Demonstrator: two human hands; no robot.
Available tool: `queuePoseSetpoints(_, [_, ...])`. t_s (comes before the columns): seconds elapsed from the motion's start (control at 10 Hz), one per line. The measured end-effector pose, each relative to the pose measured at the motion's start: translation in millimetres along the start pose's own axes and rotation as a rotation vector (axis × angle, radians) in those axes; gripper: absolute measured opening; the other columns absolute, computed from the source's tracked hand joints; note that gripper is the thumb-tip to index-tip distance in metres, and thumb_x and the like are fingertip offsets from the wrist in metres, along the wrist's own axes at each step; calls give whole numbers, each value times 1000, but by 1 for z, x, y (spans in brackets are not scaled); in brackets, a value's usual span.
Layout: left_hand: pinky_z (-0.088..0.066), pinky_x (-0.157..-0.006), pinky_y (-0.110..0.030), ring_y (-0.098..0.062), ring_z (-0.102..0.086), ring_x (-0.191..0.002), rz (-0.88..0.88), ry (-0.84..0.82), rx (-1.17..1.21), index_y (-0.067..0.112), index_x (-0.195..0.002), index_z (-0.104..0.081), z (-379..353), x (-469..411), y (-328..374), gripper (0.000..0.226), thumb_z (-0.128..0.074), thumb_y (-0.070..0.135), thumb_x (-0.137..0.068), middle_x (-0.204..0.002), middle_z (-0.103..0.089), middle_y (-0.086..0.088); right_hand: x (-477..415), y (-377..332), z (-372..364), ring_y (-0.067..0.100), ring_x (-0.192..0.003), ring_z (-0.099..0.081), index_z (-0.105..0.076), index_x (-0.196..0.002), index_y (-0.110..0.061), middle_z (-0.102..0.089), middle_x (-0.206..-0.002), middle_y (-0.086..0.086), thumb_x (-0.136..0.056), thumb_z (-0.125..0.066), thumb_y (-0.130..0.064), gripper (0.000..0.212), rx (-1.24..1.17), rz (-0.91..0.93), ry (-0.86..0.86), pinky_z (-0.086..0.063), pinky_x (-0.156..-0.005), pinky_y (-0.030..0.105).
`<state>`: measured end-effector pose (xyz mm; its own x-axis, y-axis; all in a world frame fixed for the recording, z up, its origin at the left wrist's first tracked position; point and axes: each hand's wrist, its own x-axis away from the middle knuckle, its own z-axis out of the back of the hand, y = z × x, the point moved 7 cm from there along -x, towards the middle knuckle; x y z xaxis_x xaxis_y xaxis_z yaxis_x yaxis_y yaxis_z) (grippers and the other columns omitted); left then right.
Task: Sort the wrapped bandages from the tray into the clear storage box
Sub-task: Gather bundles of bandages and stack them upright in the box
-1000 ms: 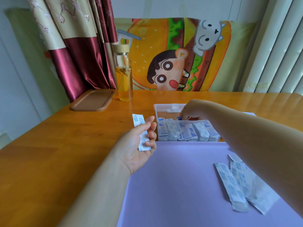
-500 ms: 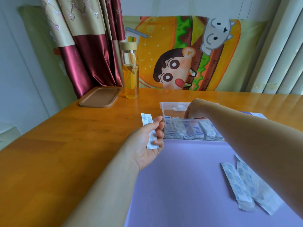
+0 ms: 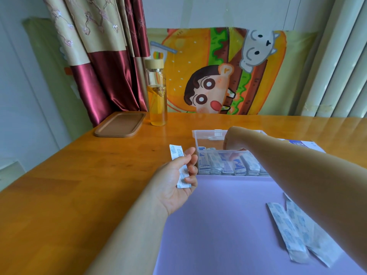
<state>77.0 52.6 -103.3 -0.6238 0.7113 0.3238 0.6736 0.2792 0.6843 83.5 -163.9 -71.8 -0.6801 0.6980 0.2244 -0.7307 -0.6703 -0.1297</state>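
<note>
Your right hand (image 3: 233, 140) dips its fingers inside the clear storage box (image 3: 197, 141), blurred behind the wall, so their grip can't be told. Your right forearm (image 3: 309, 175) covers part of the loose bandages (image 3: 286, 225).

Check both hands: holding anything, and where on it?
Left hand pinches a wrapped bandage around its lower half. Right hand is inside the clear box; hold cannot be told.
</note>
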Motion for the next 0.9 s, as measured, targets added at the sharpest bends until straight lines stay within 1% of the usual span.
queuePoseSetpoints(0.1, [-31, -37, -11, -5, -46, -52, 1, 6, -3, 11, -104, -64, 0, 0, -1, 16, -51, 12, -94, -71, -61, -1, -2, -3, 2, 26, -78, -58, -64, -106, -1, -64, -93, 13, -80, -67, -6, 26, -11, 74, -55, -54, -76, 35])
queuePoseSetpoints(0.2, [-30, -37, -12, -5, -46, -52, 6, 0, -4, 11, -105, -64, 1, 0, -1, 17, -51, 11, -94, -69, -61, -1, 15, -2, 11, 16, -62, -51, -66, -95, -9, -57, -72, 4, -88, -56, -9, 12, -34, 60, -2, -41, -53, 19])
queuePoseSetpoints(0.3, [-28, -38, -11, -4, -44, -52, 6, -14, -24, 11, -105, -64, -1, 0, -2, 18, -49, 10, -94, -68, -61, 1, 41, -5, 31, 18, -68, -56, -65, -97, -1, -63, -79, 6, -91, -54, -13, 17, -199, 199, 206, -46, -57, 24])
queuePoseSetpoints(0.4, [-26, -38, -11, -4, -43, -52, 23, -21, -73, 11, -102, -64, -1, -2, -7, 18, -47, 11, -95, -67, -61, 2, 92, 1, 53, 20, -66, -59, -69, -85, -3, -63, -70, 3, -86, -60, -15, 15, -257, 364, 491, -47, -59, 28])
queuePoseSetpoints(0.5, [-25, -38, -11, -5, -43, -52, 56, -64, -140, 12, -101, -62, -6, 3, -17, 15, -49, 11, -93, -70, -59, 1, 130, 20, 33, 5, -59, -55, -68, -81, -16, -61, -67, -7, -80, -70, -24, 8, -244, 426, 386, -45, -56, 18])
queuePoseSetpoints(0.6, [-25, -37, -11, -5, -44, -49, 60, -80, -189, 11, -102, -62, -9, 8, -24, 15, -50, 11, -93, -70, -59, 1, 144, 52, -10, 8, -70, -61, -64, -102, -21, -66, -81, -7, -71, -77, -41, 39, 25, 321, 44, -49, -68, 19])
queuePoseSetpoints(0.7, [-26, -36, -11, -4, -44, -48, 58, -82, -208, 12, -101, -62, -8, 12, -28, 15, -49, 12, -93, -72, -58, 0, 149, 77, -37, 15, -75, -65, -45, -129, -23, -59, -97, -7, -65, -78, -51, 77, 201, 187, -142, -51, -83, 31])
queuePoseSetpoints(0.8, [-26, -36, -11, -4, -44, -48, 58, -87, -228, 13, -100, -62, -8, 15, -31, 14, -50, 12, -94, -74, -58, 0, 147, 81, -45, 8, -58, -60, -35, -138, -20, -54, -102, -2, -67, -81, -42, 88, 110, 136, -232, -50, -65, 23])
queuePoseSetpoints(0.9, [-26, -35, -11, -4, -44, -47, 68, -77, -240, 14, -99, -61, -6, 14, -35, 13, -49, 12, -94, -71, -59, 1, 151, 77, -45, 9, -55, -58, -36, -139, -19, -55, -84, 0, -71, -81, -27, 81, -7, 129, -261, -47, -51, 16])
